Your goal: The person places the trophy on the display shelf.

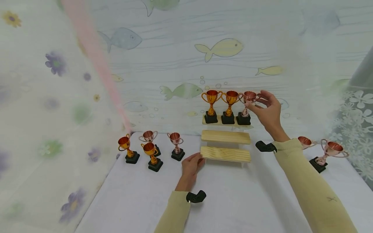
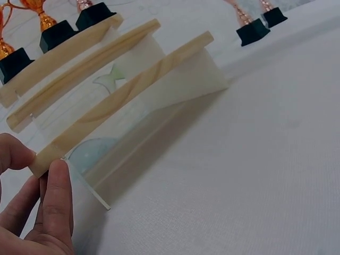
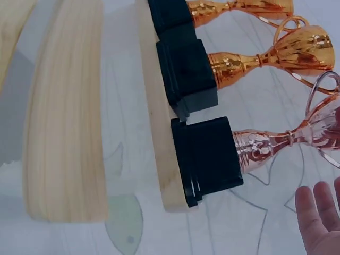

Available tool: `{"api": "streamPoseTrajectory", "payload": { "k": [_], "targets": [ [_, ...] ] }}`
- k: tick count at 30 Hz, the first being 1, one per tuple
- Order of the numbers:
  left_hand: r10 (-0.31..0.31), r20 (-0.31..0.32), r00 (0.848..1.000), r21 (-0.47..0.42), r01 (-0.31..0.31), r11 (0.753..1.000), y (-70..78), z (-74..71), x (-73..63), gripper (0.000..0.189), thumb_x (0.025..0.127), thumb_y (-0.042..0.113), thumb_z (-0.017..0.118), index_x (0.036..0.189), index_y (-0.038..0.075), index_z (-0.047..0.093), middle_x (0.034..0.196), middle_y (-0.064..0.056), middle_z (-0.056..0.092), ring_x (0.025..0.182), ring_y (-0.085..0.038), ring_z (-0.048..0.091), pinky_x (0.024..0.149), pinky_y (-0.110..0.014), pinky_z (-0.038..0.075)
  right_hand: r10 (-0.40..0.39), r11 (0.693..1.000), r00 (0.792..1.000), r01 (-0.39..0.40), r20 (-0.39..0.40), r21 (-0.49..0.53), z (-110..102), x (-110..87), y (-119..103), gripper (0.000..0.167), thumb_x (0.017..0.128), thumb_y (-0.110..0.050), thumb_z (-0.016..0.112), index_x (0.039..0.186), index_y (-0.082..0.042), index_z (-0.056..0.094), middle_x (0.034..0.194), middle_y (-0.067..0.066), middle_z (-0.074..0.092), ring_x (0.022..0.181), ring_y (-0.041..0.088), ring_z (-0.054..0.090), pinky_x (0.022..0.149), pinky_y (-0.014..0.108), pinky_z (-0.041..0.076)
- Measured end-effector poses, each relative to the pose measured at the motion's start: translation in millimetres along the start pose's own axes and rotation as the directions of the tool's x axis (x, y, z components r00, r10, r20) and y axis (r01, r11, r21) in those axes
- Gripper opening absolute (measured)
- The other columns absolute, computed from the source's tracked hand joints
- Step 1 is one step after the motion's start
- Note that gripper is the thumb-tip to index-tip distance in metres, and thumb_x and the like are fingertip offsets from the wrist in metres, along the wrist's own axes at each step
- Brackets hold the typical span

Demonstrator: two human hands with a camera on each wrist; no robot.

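Note:
A three-step wooden display shelf (image 1: 225, 153) stands at the back of the table. My left hand (image 1: 191, 166) pinches the left end of its lowest board (image 2: 127, 93), thumb above and fingers beneath. Two gold trophy cups (image 1: 211, 103) and one pink trophy cup (image 1: 249, 98) stand upright in a row on the top board (image 3: 154, 106), their black bases side by side. Beside the pink cup's right handle is my right hand (image 1: 269, 111), thumb and fingers spread about it. In the right wrist view its fingertips (image 3: 305, 202) are straight and apart from the pink cup's stem.
Left of the shelf stand two gold trophies (image 1: 150, 149) and two pink ones (image 1: 175, 139). Two more pink trophies (image 1: 332, 149) are at the right, one partly behind the right sleeve (image 1: 309, 181). A fish-printed curtain (image 1: 175, 48) hangs close behind the shelf.

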State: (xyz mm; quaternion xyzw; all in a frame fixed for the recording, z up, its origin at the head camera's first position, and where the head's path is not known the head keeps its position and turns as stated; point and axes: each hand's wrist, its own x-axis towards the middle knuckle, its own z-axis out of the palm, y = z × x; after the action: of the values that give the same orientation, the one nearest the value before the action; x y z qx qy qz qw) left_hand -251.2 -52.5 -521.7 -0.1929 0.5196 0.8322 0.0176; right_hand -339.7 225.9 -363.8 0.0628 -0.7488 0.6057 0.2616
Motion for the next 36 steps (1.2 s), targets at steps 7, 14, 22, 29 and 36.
{"api": "streamPoseTrajectory", "payload": {
  "k": [7, 14, 22, 29, 36],
  "targets": [
    [0.001, 0.007, 1.0, 0.004, -0.001, 1.0, 0.6, 0.2, -2.8, 0.029, 0.093, 0.001, 0.067, 0.12, -0.011, 0.067, 0.097, -0.012, 0.07, 0.085, -0.014, 0.068, 0.083, -0.027, 0.062, 0.011, 0.995, 0.998, -0.005, 0.067, -0.097, -21.8, -9.0, -4.6, 0.082, 0.087, -0.011, 0.08, 0.156, -0.007, 0.036, 0.154, 0.014, 0.042, 0.138, 0.034, 0.048, 0.111, 0.048, 0.047],
    [-0.003, 0.006, 1.0, 0.007, 0.003, 1.0, 0.1, -0.5, -1.2, 0.03, 0.094, 0.001, 0.067, 0.121, -0.011, 0.066, 0.095, -0.011, 0.069, 0.085, -0.014, 0.068, 0.08, -0.024, 0.061, -0.065, 0.981, 0.994, 0.08, 0.09, -0.177, -44.0, -33.5, -21.9, 0.085, 0.082, -0.003, 0.082, 0.155, -0.006, 0.038, 0.154, 0.015, 0.041, 0.138, 0.032, 0.049, 0.111, 0.031, 0.048],
    [0.001, 0.009, 1.0, 0.015, -0.002, 1.0, 1.3, 0.8, -2.7, 0.031, 0.095, 0.002, 0.067, 0.123, -0.011, 0.065, 0.097, -0.011, 0.07, 0.085, -0.014, 0.068, 0.081, -0.025, 0.062, -0.227, 0.954, 0.971, 0.236, 0.07, -0.183, -67.3, -68.3, -24.7, 0.074, 0.078, 0.012, 0.078, 0.145, -0.005, 0.052, 0.141, -0.003, 0.056, 0.127, 0.006, 0.056, 0.103, 0.012, 0.047],
    [-0.007, 0.008, 1.0, 0.029, 0.007, 1.0, -0.4, -0.6, -0.2, 0.032, 0.095, 0.004, 0.067, 0.124, -0.01, 0.065, 0.1, -0.012, 0.07, 0.087, -0.014, 0.069, 0.082, -0.025, 0.061, -0.417, 0.906, 0.908, 0.414, -0.029, -0.087, -91.0, -103.7, -2.5, 0.042, 0.078, 0.027, 0.062, 0.118, 0.018, 0.064, 0.118, 0.0, 0.07, 0.106, 0.006, 0.067, 0.092, 0.013, 0.052],
    [-0.014, 0.005, 1.0, 0.027, 0.014, 1.0, -1.0, -0.5, 1.9, 0.031, 0.095, 0.003, 0.067, 0.123, -0.009, 0.065, 0.103, -0.014, 0.07, 0.088, -0.015, 0.069, 0.081, -0.025, 0.061, -0.356, 0.923, 0.931, 0.336, -0.082, -0.186, -125.1, -136.1, 27.5, 0.023, 0.08, 0.026, 0.062, 0.102, 0.018, 0.065, 0.101, -0.015, 0.067, 0.091, -0.004, 0.063, 0.083, 0.006, 0.05]
  ]
}}
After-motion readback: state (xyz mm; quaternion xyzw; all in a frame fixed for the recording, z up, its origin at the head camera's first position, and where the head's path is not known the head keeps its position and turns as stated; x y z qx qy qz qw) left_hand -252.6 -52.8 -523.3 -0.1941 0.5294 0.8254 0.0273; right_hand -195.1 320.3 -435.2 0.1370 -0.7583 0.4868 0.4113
